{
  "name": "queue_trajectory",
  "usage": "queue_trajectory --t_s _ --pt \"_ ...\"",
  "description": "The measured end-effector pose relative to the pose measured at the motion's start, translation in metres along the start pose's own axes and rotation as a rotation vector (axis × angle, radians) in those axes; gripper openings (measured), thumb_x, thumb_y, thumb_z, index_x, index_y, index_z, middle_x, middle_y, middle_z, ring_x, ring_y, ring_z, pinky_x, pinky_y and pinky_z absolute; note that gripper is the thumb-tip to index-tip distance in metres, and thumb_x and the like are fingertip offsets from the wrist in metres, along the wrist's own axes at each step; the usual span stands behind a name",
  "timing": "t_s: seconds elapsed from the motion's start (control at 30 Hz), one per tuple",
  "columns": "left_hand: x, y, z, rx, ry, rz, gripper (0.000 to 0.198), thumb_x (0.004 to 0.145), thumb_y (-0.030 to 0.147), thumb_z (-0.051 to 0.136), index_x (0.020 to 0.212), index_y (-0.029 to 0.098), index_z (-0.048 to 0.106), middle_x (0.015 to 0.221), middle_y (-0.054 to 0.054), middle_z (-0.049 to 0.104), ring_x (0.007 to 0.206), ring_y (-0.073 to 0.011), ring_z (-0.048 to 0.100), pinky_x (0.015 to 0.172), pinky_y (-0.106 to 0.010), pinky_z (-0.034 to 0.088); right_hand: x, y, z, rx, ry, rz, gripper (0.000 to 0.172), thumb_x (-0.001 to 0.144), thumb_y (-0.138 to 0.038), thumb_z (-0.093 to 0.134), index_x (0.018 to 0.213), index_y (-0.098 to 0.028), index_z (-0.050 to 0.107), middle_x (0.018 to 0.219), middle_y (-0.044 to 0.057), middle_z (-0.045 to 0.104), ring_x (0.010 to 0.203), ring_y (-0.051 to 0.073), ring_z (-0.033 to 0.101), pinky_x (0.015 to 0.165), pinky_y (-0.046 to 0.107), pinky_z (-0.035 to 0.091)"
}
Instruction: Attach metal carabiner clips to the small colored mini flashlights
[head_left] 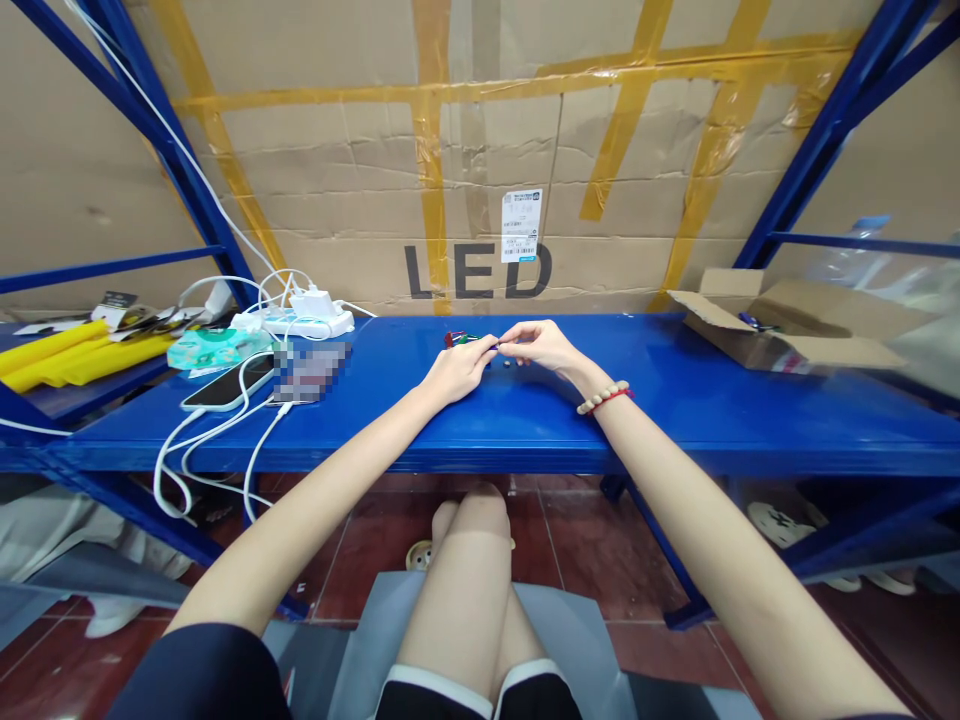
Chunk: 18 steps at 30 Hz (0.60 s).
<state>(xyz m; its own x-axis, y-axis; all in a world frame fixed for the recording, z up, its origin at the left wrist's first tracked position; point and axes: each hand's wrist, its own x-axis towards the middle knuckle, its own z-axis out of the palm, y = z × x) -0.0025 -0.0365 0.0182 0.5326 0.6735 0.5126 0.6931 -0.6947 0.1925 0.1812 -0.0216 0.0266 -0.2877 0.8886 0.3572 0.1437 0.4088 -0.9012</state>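
Note:
Both my hands meet over the middle of the blue shelf. My left hand is closed in a pinch on a small thin thing that I cannot make out. My right hand is also pinched, its fingertips touching the same spot from the right; a bead bracelet is on that wrist. A few small coloured pieces, red and green, lie on the shelf just behind my left fingers. Tiny dark bits lie under my right hand.
At the left are a phone on a white cable, a power strip with chargers, a teal packet and yellow sheets. An open cardboard box sits at the right. A taped cardboard wall marked LED stands behind.

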Motion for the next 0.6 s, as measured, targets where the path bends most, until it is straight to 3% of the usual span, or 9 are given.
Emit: queue_trajectory --t_s 0.3,0.6 --pt "0.0009 0.0044 -0.0045 0.035 -0.092 -0.069 0.029 0.098 0.033 0.028 0.113 0.024 0.051 0.11 -0.004 0.066 0.1 -0.0205 0.063 0.075 -0.027 0.048 -0.0008 0.001 -0.0017 -0.041 0.003 -0.004 0.048 0.052 -0.046 0.081 0.084 -0.011 0.072 0.064 0.003 0.064 0.051 0.007 0.049 0.044 0.021 0.035" --pt "0.0023 0.003 -0.0047 0.04 -0.106 -0.101 0.029 0.098 0.033 0.026 0.114 0.025 0.049 0.113 -0.003 0.065 0.103 -0.0195 0.062 0.077 -0.027 0.047 -0.0021 -0.0021 -0.0011 -0.035 0.0 0.012 0.048 0.054 -0.048 0.079 0.087 -0.012 0.075 0.071 0.006 0.068 0.051 0.007 0.05 0.043 0.02 0.035"
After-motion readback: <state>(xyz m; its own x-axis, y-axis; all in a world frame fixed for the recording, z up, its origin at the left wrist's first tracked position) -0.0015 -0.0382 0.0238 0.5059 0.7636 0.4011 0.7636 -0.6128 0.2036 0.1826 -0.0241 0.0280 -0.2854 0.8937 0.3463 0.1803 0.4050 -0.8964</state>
